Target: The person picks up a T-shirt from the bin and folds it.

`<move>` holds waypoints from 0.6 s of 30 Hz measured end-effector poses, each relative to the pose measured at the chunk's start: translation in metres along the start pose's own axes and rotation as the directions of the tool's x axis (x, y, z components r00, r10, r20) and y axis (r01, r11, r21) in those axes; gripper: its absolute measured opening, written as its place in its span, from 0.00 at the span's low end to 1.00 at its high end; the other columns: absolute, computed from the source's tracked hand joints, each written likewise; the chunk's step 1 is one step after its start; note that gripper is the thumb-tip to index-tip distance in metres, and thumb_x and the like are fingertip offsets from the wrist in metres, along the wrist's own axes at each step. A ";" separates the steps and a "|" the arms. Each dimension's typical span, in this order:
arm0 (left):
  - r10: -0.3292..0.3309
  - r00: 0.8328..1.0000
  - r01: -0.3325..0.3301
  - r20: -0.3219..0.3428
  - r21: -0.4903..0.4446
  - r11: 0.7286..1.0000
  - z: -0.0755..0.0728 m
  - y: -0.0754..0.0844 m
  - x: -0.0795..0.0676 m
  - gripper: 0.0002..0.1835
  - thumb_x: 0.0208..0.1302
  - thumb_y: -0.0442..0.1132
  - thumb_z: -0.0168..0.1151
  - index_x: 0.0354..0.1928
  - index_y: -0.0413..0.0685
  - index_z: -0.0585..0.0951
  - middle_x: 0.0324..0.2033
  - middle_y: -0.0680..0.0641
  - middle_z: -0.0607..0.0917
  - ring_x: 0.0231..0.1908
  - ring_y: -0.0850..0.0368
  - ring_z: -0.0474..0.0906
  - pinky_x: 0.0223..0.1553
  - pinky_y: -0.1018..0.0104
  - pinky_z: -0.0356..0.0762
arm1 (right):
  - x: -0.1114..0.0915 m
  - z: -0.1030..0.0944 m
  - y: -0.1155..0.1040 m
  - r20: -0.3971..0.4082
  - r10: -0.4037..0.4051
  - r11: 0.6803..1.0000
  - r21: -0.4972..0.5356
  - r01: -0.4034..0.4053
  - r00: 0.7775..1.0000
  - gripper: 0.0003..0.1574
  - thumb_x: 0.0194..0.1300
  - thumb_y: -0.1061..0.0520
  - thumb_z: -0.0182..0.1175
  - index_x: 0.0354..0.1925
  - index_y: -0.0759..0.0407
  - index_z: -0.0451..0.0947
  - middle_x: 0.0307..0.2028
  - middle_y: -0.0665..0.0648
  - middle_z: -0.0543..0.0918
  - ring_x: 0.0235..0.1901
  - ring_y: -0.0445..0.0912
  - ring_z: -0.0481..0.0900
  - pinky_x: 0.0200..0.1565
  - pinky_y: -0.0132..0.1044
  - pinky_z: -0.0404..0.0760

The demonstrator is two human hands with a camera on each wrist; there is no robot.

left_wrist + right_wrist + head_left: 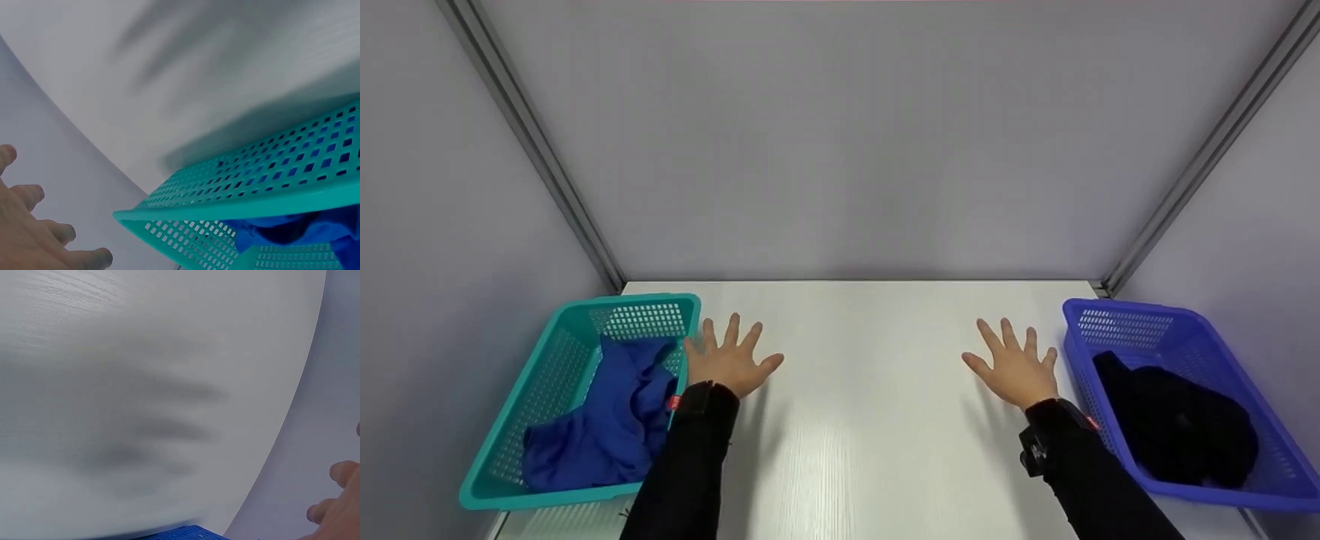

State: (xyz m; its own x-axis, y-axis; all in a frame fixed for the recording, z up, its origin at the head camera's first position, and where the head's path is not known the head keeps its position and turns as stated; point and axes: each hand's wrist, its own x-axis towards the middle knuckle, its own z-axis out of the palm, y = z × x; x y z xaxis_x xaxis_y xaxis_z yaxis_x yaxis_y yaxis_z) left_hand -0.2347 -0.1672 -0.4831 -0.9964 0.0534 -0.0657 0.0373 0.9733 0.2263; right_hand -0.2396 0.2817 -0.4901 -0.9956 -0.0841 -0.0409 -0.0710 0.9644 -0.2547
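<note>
My left hand (727, 366) hovers palm down above the table, fingers spread, beside the right rim of a teal basket (532, 375). A crumpled blue cloth (611, 420) lies in that basket. My right hand (1018, 373), also spread and holding nothing, is over the table just left of a purple-blue basket (1185, 315). Inside it is a bundled black cloth (1181, 424). In the left wrist view, the fingers (59, 230) stand apart from the teal basket wall (270, 169). The right wrist view catches only part of the right hand (343, 512).
Both baskets stand at the sides of a white table (855, 390). A grey back panel (855, 142) rises behind it, with side panels at left and right joined by metal corner posts (540, 142). Shadows of both hands fall on the tabletop.
</note>
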 end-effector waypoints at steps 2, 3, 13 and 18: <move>-0.002 1.000 0.002 0.003 -0.003 1.000 -0.006 -0.005 0.000 0.43 0.71 0.71 0.47 0.80 0.57 0.60 0.80 0.37 0.52 0.77 0.25 0.38 0.68 0.20 0.36 | 0.000 -0.002 -0.003 -0.004 -0.011 1.000 -0.001 0.011 1.000 0.50 0.75 0.27 0.46 0.82 0.49 0.48 0.79 0.71 0.48 0.74 0.79 0.40 0.63 0.84 0.38; -0.003 1.000 0.003 0.002 -0.002 1.000 -0.009 -0.008 0.000 0.42 0.71 0.70 0.46 0.80 0.57 0.60 0.80 0.37 0.52 0.77 0.25 0.39 0.68 0.20 0.37 | 0.000 -0.003 -0.004 -0.005 -0.016 1.000 -0.001 0.016 1.000 0.50 0.75 0.27 0.46 0.82 0.48 0.48 0.79 0.71 0.48 0.74 0.79 0.40 0.63 0.83 0.39; -0.044 0.997 0.047 0.058 -0.053 0.997 -0.028 -0.056 -0.013 0.38 0.76 0.60 0.47 0.79 0.47 0.59 0.78 0.31 0.52 0.74 0.19 0.39 0.66 0.18 0.37 | -0.003 -0.001 -0.010 -0.029 -0.078 0.997 -0.009 0.078 0.997 0.50 0.74 0.28 0.49 0.82 0.47 0.49 0.79 0.69 0.50 0.74 0.78 0.44 0.64 0.82 0.42; -0.065 0.988 0.072 0.140 -0.049 0.996 -0.024 -0.079 -0.025 0.36 0.73 0.48 0.54 0.78 0.43 0.61 0.76 0.27 0.55 0.72 0.16 0.44 0.63 0.16 0.43 | -0.007 0.002 -0.010 -0.012 -0.091 0.996 0.004 0.091 0.996 0.49 0.74 0.30 0.50 0.82 0.47 0.50 0.79 0.69 0.51 0.74 0.77 0.45 0.64 0.82 0.43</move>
State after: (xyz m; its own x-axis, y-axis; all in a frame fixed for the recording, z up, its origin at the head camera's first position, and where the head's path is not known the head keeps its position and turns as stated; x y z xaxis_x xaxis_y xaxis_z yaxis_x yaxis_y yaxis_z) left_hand -0.2142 -0.2513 -0.4757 -0.9763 0.0210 -0.2155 -0.0385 0.9627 0.2678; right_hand -0.2321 0.2725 -0.4897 -0.9857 -0.1683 -0.0063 -0.1609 0.9517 -0.2616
